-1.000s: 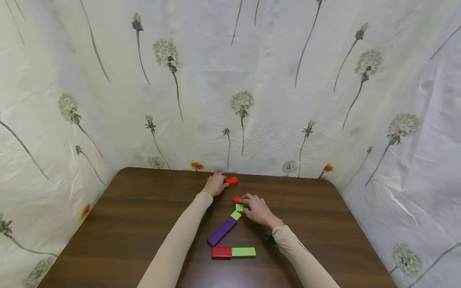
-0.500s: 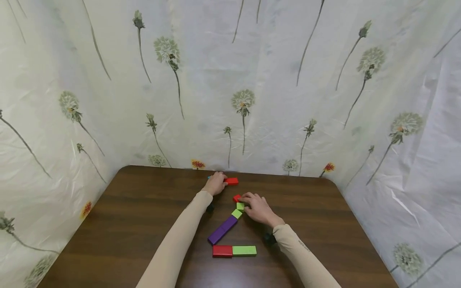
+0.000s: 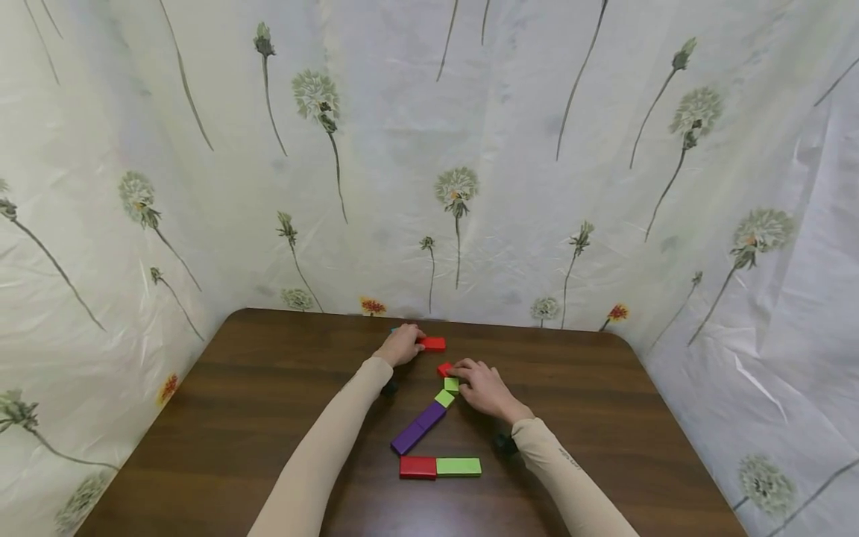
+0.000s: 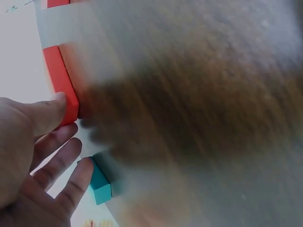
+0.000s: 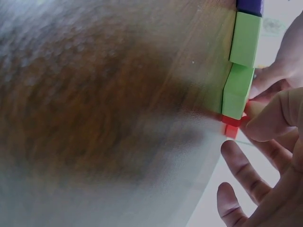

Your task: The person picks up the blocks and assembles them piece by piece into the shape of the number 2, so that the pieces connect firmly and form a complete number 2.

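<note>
In the head view my left hand (image 3: 400, 344) is near the far table edge. It pinches the end of a long red block (image 3: 434, 343) between thumb and fingertips. A teal block (image 4: 99, 182) lies by its outer fingers, partly hidden in the left wrist view. My right hand (image 3: 486, 388) is closer to me, thumb and curled index finger at a small red block (image 3: 444, 369), its other fingers spread. Beside that block is a lime green block (image 3: 451, 385), then a second lime green block (image 3: 444, 399) and two purple blocks (image 3: 417, 429) in a slanting line.
Nearer to me, a dark red block (image 3: 417, 468) and a longer lime green block (image 3: 458, 468) lie end to end. All rest on a brown wooden table (image 3: 268, 418). A curtain (image 3: 376, 171) with dandelion print hangs behind and at both sides.
My left hand and the long red block have come slightly nearer to me, and some teal shows past that hand. The right hand holds its place by the small red block.
</note>
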A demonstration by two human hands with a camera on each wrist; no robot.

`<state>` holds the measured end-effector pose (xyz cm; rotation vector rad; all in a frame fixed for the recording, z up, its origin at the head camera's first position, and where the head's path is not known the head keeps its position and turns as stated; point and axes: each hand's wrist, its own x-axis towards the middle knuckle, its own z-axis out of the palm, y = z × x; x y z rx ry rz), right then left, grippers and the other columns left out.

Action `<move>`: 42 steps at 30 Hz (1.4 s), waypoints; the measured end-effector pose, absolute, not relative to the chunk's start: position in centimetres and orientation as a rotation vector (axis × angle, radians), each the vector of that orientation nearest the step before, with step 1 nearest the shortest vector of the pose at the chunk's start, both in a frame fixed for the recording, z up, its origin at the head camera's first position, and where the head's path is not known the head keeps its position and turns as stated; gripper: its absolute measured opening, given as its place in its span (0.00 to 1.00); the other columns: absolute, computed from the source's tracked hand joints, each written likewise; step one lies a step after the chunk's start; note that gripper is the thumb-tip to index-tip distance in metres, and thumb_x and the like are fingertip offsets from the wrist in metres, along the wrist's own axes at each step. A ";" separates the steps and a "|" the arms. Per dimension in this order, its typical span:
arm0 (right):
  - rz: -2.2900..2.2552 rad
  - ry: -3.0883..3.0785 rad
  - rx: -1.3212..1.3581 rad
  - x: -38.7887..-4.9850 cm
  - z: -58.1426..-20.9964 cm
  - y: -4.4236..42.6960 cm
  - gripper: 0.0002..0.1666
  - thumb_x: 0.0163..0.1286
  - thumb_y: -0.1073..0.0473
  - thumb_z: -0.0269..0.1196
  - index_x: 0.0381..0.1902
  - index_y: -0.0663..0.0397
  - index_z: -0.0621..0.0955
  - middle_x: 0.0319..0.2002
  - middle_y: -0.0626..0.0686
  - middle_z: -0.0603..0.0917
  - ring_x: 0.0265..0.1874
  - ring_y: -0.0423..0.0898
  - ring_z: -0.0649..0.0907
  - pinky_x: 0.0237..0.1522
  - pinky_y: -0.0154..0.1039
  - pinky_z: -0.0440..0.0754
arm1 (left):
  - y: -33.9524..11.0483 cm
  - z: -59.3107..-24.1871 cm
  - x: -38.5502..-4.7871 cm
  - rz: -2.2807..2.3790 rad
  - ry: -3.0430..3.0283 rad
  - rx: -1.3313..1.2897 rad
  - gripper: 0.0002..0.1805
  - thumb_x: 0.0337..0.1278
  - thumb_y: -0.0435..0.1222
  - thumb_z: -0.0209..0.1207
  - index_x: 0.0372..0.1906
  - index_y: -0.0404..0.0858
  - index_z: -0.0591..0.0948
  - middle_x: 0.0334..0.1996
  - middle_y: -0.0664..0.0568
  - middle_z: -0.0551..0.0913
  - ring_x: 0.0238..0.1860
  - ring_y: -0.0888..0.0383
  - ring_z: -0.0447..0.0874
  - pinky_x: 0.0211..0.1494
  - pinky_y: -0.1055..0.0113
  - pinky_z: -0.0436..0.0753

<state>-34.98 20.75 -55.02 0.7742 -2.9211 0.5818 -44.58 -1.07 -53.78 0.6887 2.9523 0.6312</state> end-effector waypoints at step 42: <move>0.572 -2.941 0.728 -35.2 -55.2 20.6 0.23 0.67 0.65 0.56 0.59 0.45 0.80 0.59 0.51 0.77 0.57 0.55 0.75 0.48 0.54 0.69 | -1.9 -53.4 -43.6 0.625 2.787 0.831 0.16 0.63 0.38 0.61 0.53 0.37 0.83 0.51 0.47 0.83 0.54 0.53 0.79 0.58 0.61 0.77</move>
